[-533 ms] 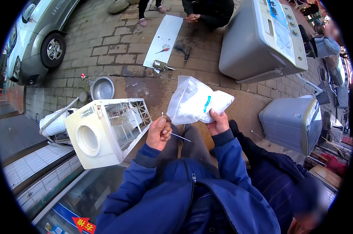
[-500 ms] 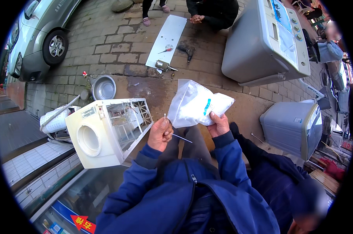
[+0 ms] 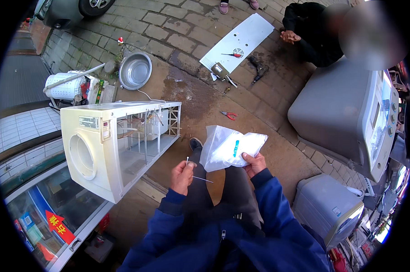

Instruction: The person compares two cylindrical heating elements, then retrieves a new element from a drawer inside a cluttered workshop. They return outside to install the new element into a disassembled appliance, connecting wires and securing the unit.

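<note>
Bag (image 3: 226, 149) is pinched by its edge in the right hand (image 3: 255, 164); the left hand (image 3: 182, 177) grips a thin stick (image 3: 203, 179).

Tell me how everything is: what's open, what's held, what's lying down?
Left hand: closed on the thin strip
Thin strip: held, both ends sticking out
Right hand: gripping the plastic bag, thumb on top
Plastic bag: held, something white inside
White machine: one side open, insides showing
Metal bowl: right way up
Pliers: lying down
White panel: lying flat
Drill: lying down
</note>
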The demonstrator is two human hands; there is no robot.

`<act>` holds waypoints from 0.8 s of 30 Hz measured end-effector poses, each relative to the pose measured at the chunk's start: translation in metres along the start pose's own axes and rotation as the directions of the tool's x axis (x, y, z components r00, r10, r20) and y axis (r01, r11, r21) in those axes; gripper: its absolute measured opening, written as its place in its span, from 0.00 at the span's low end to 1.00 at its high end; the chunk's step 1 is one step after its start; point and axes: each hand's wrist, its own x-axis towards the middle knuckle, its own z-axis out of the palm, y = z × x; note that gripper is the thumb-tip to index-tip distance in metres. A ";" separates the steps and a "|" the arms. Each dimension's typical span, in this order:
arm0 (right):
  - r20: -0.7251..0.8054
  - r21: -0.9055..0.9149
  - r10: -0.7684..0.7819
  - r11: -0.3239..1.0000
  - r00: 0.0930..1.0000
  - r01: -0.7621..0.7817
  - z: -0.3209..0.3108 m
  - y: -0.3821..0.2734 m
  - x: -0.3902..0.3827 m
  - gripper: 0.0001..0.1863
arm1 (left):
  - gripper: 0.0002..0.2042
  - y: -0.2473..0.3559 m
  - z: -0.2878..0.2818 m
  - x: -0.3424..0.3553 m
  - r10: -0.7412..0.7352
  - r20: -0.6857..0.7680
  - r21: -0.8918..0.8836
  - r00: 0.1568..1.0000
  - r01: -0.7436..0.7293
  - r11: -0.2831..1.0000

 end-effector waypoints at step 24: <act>-0.028 -0.705 0.308 0.669 0.951 -0.237 -0.141 0.096 0.513 0.20 | 0.20 -0.046 0.009 0.446 0.150 0.241 0.225 0.959 -0.205 0.953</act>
